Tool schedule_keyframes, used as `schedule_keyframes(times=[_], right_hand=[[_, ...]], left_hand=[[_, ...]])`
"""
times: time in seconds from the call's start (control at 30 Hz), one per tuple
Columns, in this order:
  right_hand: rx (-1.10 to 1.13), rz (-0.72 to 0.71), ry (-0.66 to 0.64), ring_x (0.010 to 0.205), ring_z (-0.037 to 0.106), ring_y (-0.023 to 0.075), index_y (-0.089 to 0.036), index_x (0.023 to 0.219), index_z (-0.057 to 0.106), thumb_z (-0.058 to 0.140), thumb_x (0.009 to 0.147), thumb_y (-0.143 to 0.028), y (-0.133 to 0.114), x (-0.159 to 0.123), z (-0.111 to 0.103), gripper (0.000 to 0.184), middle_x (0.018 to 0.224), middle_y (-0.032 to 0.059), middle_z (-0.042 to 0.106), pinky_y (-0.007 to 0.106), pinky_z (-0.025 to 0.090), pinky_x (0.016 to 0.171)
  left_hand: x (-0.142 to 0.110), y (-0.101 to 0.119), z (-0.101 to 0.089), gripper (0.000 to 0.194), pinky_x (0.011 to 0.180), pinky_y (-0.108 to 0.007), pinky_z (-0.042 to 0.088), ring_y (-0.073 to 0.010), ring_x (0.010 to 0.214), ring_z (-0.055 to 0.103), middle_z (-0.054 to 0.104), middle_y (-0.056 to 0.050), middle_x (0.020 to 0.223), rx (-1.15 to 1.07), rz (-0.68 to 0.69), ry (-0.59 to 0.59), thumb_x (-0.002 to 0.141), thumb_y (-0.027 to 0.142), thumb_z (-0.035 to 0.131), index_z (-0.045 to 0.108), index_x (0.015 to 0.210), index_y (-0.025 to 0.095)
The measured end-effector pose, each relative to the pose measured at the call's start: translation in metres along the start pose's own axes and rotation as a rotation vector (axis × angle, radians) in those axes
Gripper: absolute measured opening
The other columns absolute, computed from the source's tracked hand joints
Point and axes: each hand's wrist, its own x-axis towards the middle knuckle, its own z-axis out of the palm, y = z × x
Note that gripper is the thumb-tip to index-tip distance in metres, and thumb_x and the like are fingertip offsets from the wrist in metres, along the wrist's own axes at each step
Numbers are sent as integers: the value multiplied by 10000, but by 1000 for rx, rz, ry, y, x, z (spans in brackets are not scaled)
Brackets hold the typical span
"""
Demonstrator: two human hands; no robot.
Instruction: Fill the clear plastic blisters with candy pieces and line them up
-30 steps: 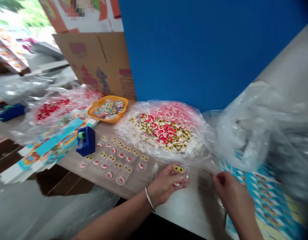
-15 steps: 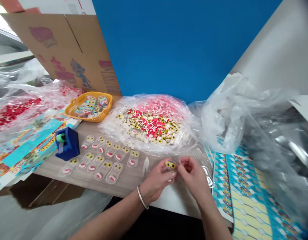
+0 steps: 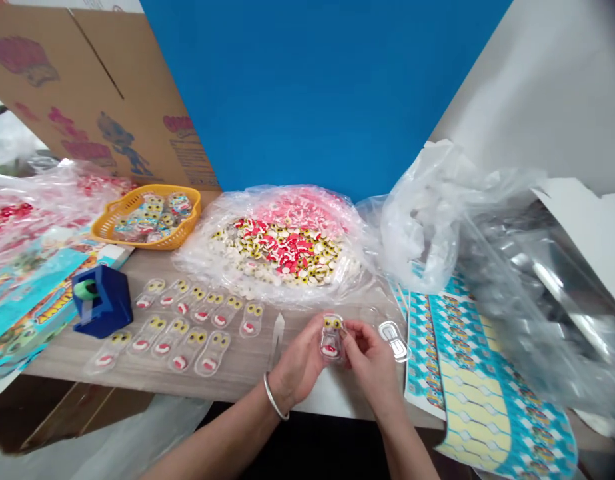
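Blister pack (image 3: 332, 339) with yellow eyes and a red-and-white mouth sits above the counter (image 3: 257, 373), gripped by the fingers of the left hand (image 3: 303, 363) and right hand (image 3: 371, 357); filled packs (image 3: 210, 353) lie leftward, near a blue tape dispenser (image 3: 102, 301).

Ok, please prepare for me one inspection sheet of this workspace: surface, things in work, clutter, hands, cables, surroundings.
Surface: wood-look table, partly covered.
Things in work: clear plastic case with yellow eyes and red-white mouth; similar cases in uneven rows; yellow basket of packed pieces; plastic bag with loose eyes and mouths.
Clutter: crumpled plastic and overlapping printed sheets at right; blue tape dispenser at left.
Hands: left hand holds the case; right hand's fingertips are at its edge.
Cables: nothing seen.
Surroundings: blue panel behind, cardboard box at left.
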Motion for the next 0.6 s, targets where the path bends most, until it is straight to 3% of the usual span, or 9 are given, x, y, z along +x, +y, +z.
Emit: schedule_keyframes(times=[0.13, 0.33, 0.43, 0.6], right_hand=[[-51, -26, 27, 667, 633, 194, -179, 974, 680, 657, 839, -456, 2, -1, -1, 309, 783, 46, 705, 293, 507, 607], [-38, -23, 7, 632, 611, 182, -189, 893, 654, 689, 799, -423, 7, 4, -2, 255, 730, 22, 664, 293, 496, 600], [63, 19, -62, 680, 629, 186, -191, 877, 650, 748, 738, -426, 8, 9, -5, 290, 771, 32, 685, 293, 508, 636], [203, 98, -209, 647, 614, 163, -180, 912, 655, 790, 715, -476, 11, 12, -8, 381, 769, 34, 697, 253, 464, 567]], left_hand=[[-1, -4, -1, 320, 804, -258, 442, -149, 894, 592, 676, -39, 999, 147, 46, 21, 756, 136, 728, 684, 1068, 195], [2, -6, -4, 229, 753, -233, 430, -122, 807, 579, 687, -45, 916, 153, 41, 51, 739, 152, 749, 703, 963, 165], [1, -4, -5, 270, 745, -223, 431, -118, 812, 583, 694, -50, 942, 153, 21, 44, 721, 147, 768, 720, 986, 164], [-2, -8, -9, 330, 743, -223, 438, -115, 807, 596, 707, -51, 957, 222, 40, 53, 718, 153, 770, 727, 1045, 162]])
